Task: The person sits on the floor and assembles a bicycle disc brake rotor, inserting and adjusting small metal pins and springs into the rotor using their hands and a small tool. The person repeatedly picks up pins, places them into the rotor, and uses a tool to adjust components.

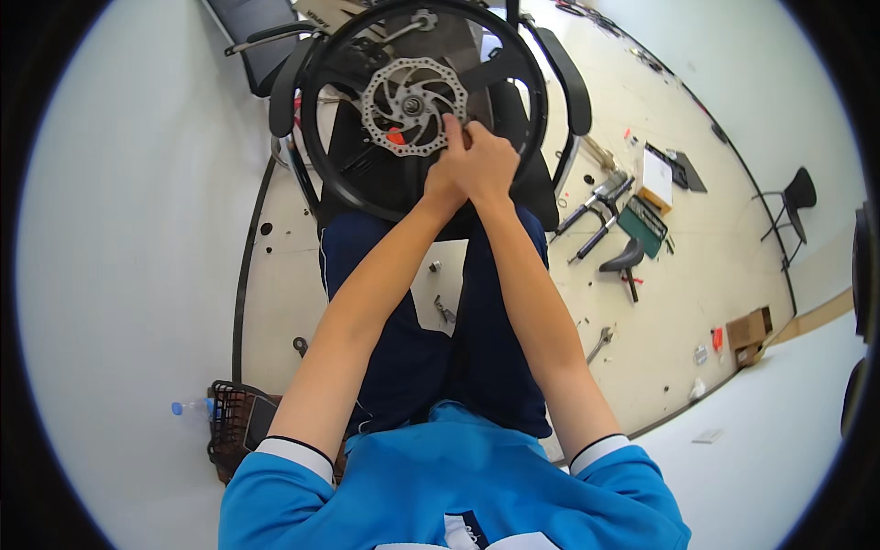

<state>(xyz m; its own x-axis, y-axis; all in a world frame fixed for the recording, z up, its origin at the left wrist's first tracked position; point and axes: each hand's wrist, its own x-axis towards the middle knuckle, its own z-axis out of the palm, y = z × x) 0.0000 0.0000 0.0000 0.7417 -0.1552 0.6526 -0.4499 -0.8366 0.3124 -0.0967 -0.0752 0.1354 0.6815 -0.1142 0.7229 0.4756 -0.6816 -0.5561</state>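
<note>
A black spoked wheel (pixel 323 170) with a silver drilled brake disc (pixel 374 115) at its hub lies in front of me on a black office chair (pixel 570 82). Both my hands meet at the disc's lower right edge. My left hand (pixel 444 179) is closed, largely covered by the other one, with a digit pointing up onto the disc. Over it, my right hand (pixel 490 163) curls with bent fingers. Whatever the fingers grip, if anything, is hidden behind the hands. Something orange-red (pixel 395 136) shows through the disc's lower left part.
On the floor to the right lie a bicycle fork (pixel 596 215), a green case (pixel 642 226), a saddle (pixel 623 257) and an adjustable wrench (pixel 600 343). A black basket (pixel 229 426) stands at lower left beside a plastic bottle (pixel 191 406). Another chair (pixel 796 200) is far right.
</note>
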